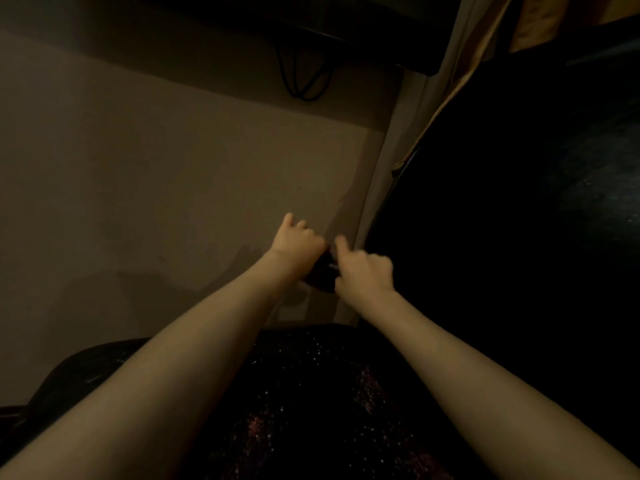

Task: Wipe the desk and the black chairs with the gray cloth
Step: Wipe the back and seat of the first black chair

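**Head view: both hands meet on a small dark thing**

Head view is dim. Two bare forearms reach forward over a dark speckled fabric (311, 393) at the bottom edge. The left hand (298, 242) and the right hand (363, 271) meet just beside each other, with a small dark thing (320, 277) between them. The left hand's fingers (311, 237) are curled round its upper end, and one finger sticks up. The right hand's fingers (382, 263) are curled too, again with one raised. This hand touches the dark thing, but I cannot tell whether it grips it. It is too dark to tell whether that thing is cloth. Behind the hands lies a pale surface (156, 168). Black cables (301, 77) hang at the top, under a dark slab (346, 26). A large black mass (502, 220) fills the right side.
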`<state>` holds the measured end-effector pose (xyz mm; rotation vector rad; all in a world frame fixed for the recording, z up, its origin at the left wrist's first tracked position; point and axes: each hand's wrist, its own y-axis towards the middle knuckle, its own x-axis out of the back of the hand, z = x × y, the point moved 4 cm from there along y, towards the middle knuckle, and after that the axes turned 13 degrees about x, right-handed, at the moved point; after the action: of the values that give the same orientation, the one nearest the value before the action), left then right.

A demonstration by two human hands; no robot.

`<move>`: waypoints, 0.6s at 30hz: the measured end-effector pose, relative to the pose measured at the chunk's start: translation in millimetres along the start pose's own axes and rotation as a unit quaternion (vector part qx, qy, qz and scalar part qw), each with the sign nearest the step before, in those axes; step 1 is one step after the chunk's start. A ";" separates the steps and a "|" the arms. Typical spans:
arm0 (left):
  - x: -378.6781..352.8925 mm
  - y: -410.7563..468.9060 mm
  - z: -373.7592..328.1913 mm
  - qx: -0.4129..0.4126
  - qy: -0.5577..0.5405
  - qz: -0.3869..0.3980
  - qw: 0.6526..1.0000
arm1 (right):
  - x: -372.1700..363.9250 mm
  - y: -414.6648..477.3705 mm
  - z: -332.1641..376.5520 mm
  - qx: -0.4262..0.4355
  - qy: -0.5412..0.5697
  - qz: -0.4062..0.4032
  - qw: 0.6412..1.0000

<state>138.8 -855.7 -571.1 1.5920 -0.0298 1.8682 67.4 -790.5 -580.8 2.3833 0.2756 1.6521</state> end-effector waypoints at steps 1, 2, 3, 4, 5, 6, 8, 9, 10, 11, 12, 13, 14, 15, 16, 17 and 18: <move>6.9 1.6 1.1 0.006 -0.026 -0.025 0.999 | 10.6 -3.0 -4.1 -0.006 -0.027 -0.033 0.999; 13.0 3.0 1.0 0.013 -0.057 -0.051 0.997 | 19.8 -7.8 -7.0 -0.002 -0.073 -0.087 0.993; 18.7 4.9 -0.2 0.016 -0.090 -0.077 0.993 | 27.3 -13.1 -9.5 0.007 -0.146 -0.149 0.978; 23.9 6.6 -2.7 0.014 -0.118 -0.099 0.988 | 34.3 -19.3 -12.0 0.007 -0.214 -0.190 0.958; 28.3 7.7 -6.6 0.003 -0.139 -0.114 0.984 | 39.3 -25.0 -15.6 0.008 -0.270 -0.223 0.937; 32.1 7.9 -12.8 -0.015 -0.155 -0.121 0.980 | 41.3 -30.8 -21.2 0.009 -0.300 -0.226 0.927; 34.3 4.1 -28.9 -0.046 -0.174 -0.110 0.977 | 35.8 -41.0 -33.6 0.010 -0.335 -0.219 0.916; 31.6 0.3 -38.3 -0.051 -0.181 -0.100 0.977 | 31.3 -47.0 -35.9 0.014 -0.339 -0.202 0.919; 26.7 -3.7 -46.6 -0.049 -0.190 -0.090 0.976 | 22.1 -52.6 -36.4 0.012 -0.335 -0.174 0.926; 20.8 -7.9 -53.8 -0.046 -0.202 -0.081 0.975 | 11.6 -58.9 -35.5 0.008 -0.332 -0.146 0.932; 15.5 -12.1 -58.8 -0.043 -0.212 -0.071 0.974 | 0.3 -63.6 -34.1 0.003 -0.330 -0.132 0.935; 11.0 -15.8 -62.1 -0.044 -0.215 -0.061 0.974 | -5.4 -67.2 -31.1 0.001 -0.324 -0.122 0.938; 7.2 -18.4 -64.0 -0.049 -0.210 -0.051 0.975 | -5.1 -69.8 -27.7 -0.003 -0.321 -0.109 0.941; 4.0 -21.0 -65.2 -0.060 -0.196 -0.037 0.978 | -4.3 -73.1 -24.6 -0.007 -0.319 -0.090 0.944; 1.4 -23.3 -66.4 -0.073 -0.171 -0.017 0.982 | -3.7 -76.9 -20.3 -0.009 -0.298 -0.058 0.953; -1.5 -27.6 -67.6 -0.087 -0.137 0.006 0.987 | -9.7 -80.6 -16.0 -0.003 -0.252 -0.009 0.968; -4.8 -32.5 -69.9 -0.106 -0.099 0.030 0.989 | -18.0 -83.8 -13.6 -0.007 -0.191 0.031 0.981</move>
<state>94.4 -803.0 -605.8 1.6361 -0.3544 1.6813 46.4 -714.3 -616.7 2.6546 0.1203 1.1762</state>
